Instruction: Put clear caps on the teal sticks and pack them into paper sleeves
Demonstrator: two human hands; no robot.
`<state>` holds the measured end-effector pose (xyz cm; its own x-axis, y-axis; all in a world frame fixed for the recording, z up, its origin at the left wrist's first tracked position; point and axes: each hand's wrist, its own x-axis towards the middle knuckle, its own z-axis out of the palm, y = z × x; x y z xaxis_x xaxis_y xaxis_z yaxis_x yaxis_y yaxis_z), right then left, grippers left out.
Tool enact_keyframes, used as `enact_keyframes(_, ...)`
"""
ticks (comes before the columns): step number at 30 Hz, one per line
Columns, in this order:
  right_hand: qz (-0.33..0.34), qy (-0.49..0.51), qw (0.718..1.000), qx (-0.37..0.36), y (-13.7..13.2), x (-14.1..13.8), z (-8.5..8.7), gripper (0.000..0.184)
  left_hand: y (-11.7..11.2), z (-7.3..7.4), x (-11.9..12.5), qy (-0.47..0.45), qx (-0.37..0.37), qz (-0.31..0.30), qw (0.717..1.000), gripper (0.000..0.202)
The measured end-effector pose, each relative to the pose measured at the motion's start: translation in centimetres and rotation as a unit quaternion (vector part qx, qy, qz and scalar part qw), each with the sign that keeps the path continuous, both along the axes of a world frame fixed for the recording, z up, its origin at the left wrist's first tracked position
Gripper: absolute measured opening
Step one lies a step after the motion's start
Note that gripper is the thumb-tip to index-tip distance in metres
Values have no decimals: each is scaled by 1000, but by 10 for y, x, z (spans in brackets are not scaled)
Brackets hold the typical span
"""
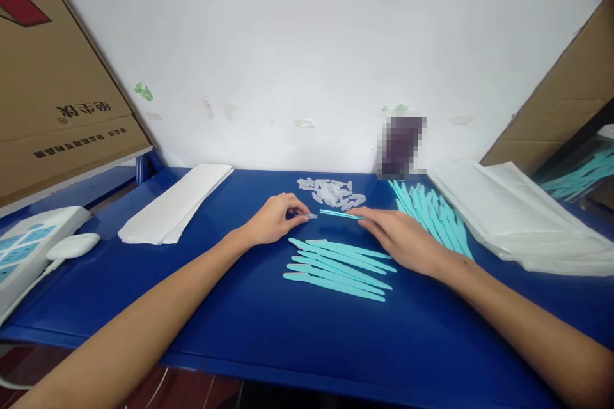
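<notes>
My left hand [278, 219] pinches a small clear plastic cap [313, 216] between thumb and fingertips. Facing it, my right hand [397, 234] grips a teal eyebrow razor [336, 213], whose tip points left towards the cap; a short gap separates the two. Behind both hands lies a loose pile of clear caps [330, 192]. Nearer to me, several teal razors [340, 268] lie side by side, their blade ends to the left. Beyond my right wrist, a heap of more teal razors [439, 214] is partly hidden by the hand.
A stack of white paper or bags [177, 204] lies left on the blue table [288, 339]. White plastic sheeting [518, 217] is at the right. Cardboard boxes [62, 70] stand at both sides. A white device [33, 255] with a cable sits at the left edge. A white wall [307, 45] rises behind.
</notes>
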<state>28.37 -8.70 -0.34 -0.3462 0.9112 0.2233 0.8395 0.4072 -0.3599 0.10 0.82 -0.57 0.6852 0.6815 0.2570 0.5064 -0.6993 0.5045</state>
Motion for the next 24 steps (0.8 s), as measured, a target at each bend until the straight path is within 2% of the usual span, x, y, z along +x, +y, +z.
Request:
enact_keyframes(6,-13,-60,998,14,-1,-5,0,49,1,0,1,-5,-13,-6,1000,21)
enact_keyframes(16,24,-155,986,54,2,-5,-7,50,-1,-1,2,0,3,-20,1000,23)
enact_keyframes(20,28,-185,981,51,6,-10,-1,54,-3,0,3,-21,-3,-25,999,21)
enact_keyframes(24,53,-162,985,39,11,-10,8,52,-6,3,2,-58,-26,-9,998,16)
